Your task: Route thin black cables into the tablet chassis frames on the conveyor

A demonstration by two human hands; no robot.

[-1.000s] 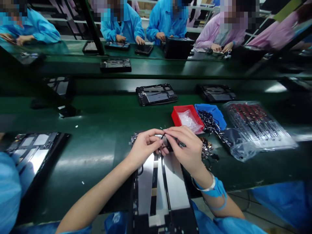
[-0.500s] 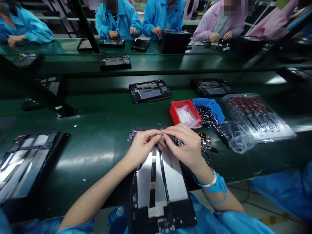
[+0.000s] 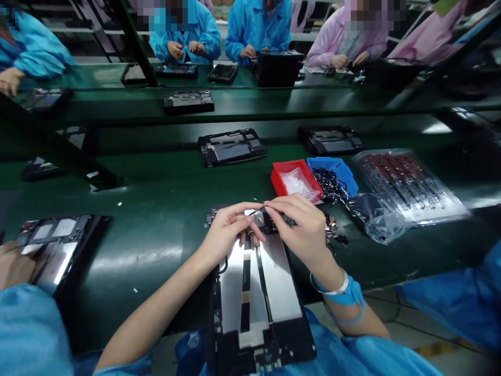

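An opened tablet-like device (image 3: 279,282) lies in front of me, its silver plates and black strips facing up. Above its far end, my left hand (image 3: 230,227) pinches a thin black cable (image 3: 256,211). The fingertips of my right hand (image 3: 299,222) are closed at the other end of that cable, a little to the right. A blue band and a pale ring circle my right wrist. Beyond my right hand stand a red bin (image 3: 278,180) with clear plastic bags and a blue bin (image 3: 348,175) with black cables.
Small metallic parts (image 3: 332,227) lie right of my right hand. Farther right is a plastic-wrapped tray (image 3: 415,190). Another device (image 3: 72,235) lies at left under a co-worker's hand (image 3: 15,266). More devices (image 3: 233,149) sit on the green line beyond; co-workers sit across.
My hands have drawn slightly apart, and the thin cable now shows between them. A co-worker's hand and sleeve have come in at the left, over the device there. Devices beyond have shifted along.
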